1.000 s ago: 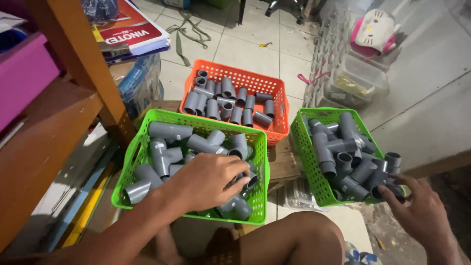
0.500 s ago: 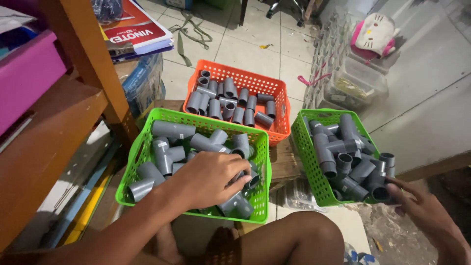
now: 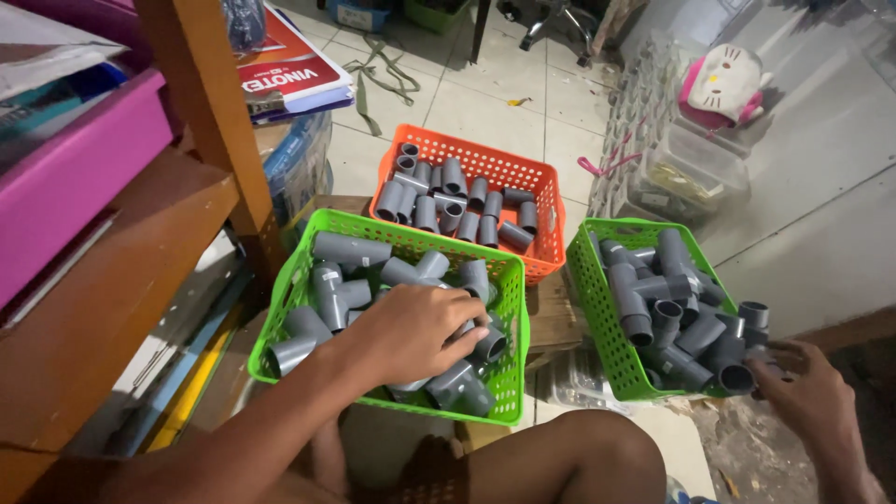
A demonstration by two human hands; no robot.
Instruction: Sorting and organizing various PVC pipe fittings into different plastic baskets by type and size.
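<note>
A: What's on the left?
B: The left hand (image 3: 415,329) lies palm-down in the near green basket (image 3: 299,280), fingers curled around grey pipe fittings (image 3: 350,250).
A: Further right?
B: An orange basket (image 3: 541,201) of fittings sits behind. The right hand (image 3: 801,392) pinches a grey tee fitting (image 3: 742,373) at the right green basket (image 3: 597,308)'s near corner.

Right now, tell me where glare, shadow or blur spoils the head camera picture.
Head view: pale glare washes the sloped clear sheet at upper right, dulling the plastic containers behind it; the bottom right corner around the right hand is dark; the left hand in the near green basket and the grey pipe fittings look sharp, no evident motion blur.
</note>
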